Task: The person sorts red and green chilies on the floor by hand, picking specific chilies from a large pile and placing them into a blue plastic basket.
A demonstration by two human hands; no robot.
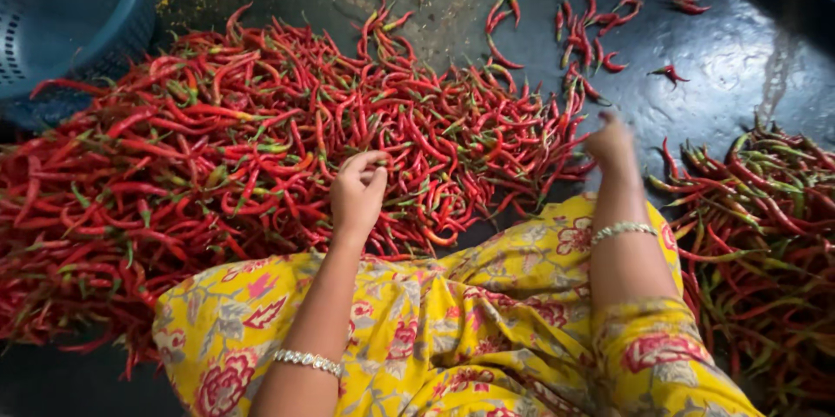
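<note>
She sits on the dark, wet-looking floor [748,60] with the big heap of red chillies [217,156] spread before her knees. Her left hand [357,191] rests at the near edge of that heap, fingers curled in loosely, seemingly pinched on one chilli, though I cannot make it out clearly. The right hand [611,143] is a blur, out towards the scattered chillies [587,34]; open or closed, I cannot tell. A second pile with green stems [765,234] lies at her right side, and a blue basket [70,17] stands behind the heap. To my eye, taking one pod at a time by the stem end would avoid bruising.
</note>
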